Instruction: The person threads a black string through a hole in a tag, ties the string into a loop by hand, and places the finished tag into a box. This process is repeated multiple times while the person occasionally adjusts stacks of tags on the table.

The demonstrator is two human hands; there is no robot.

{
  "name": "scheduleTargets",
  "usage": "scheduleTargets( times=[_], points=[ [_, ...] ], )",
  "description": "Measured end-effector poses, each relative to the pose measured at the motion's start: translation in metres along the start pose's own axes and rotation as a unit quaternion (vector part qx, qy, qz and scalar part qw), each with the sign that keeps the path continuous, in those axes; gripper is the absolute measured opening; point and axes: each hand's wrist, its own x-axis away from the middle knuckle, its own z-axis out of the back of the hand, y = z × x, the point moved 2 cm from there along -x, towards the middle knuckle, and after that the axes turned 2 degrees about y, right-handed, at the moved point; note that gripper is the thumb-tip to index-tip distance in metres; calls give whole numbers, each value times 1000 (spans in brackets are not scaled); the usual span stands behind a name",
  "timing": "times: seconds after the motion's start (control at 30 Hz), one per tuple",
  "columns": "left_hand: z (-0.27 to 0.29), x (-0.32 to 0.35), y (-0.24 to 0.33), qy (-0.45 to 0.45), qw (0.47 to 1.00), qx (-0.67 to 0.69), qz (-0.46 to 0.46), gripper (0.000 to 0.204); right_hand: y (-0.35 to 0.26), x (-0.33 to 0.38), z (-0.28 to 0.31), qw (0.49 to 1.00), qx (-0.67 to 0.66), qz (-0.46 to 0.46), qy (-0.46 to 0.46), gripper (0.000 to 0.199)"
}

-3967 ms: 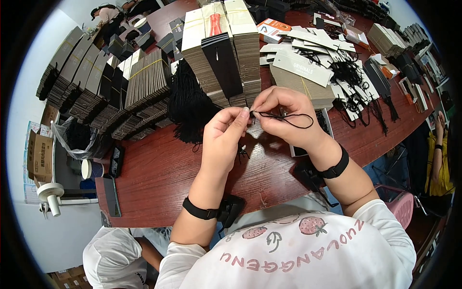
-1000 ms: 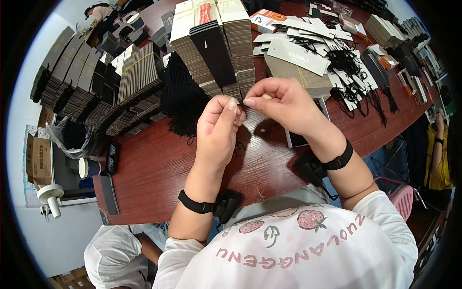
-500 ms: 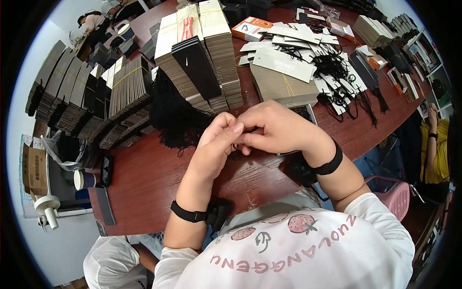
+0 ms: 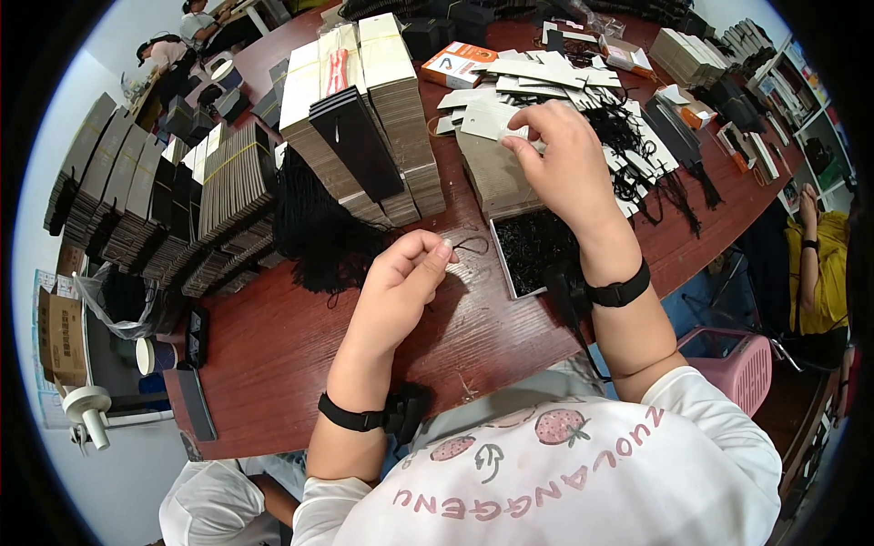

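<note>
My left hand is closed in a pinch on a thin black cord, whose loop sticks out to the right of the fingertips, just above the red-brown table. Farther forward, my right hand reaches over a pale hang tag lying on a stack of tags. Its thumb and index finger are curved and apart, close to the tag's surface. Under my right wrist stands a shallow white-rimmed tray of small black pieces. A bundle of black cords lies left of my left hand.
Tall banded stacks of tags stand ahead, with a dark tag pile leaning on them. More stacks line the left. Corded white tags are heaped at right. A paper cup sits at the left edge; a person in yellow is at right.
My hands have come apart. The right hand has moved forward to the tag stack, uncovering the tray. The left stays near its place, with the cord loop now visible.
</note>
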Motion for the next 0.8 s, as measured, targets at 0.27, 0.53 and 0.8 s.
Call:
scheduleTargets(
  times=[0.27, 0.53, 0.8],
  points=[
    [-1, -3, 9, 66, 993, 40, -92, 14, 11, 3, -4, 981, 160, -111, -23, 27],
    [6, 0, 11, 70, 995, 75, -16, 13, 14, 3, -8, 981, 140, -131, -17, 30],
    [3, -3, 14, 101, 992, 52, -48, 14, 15, 2, -8, 985, 132, -113, -1, 26]
  ],
)
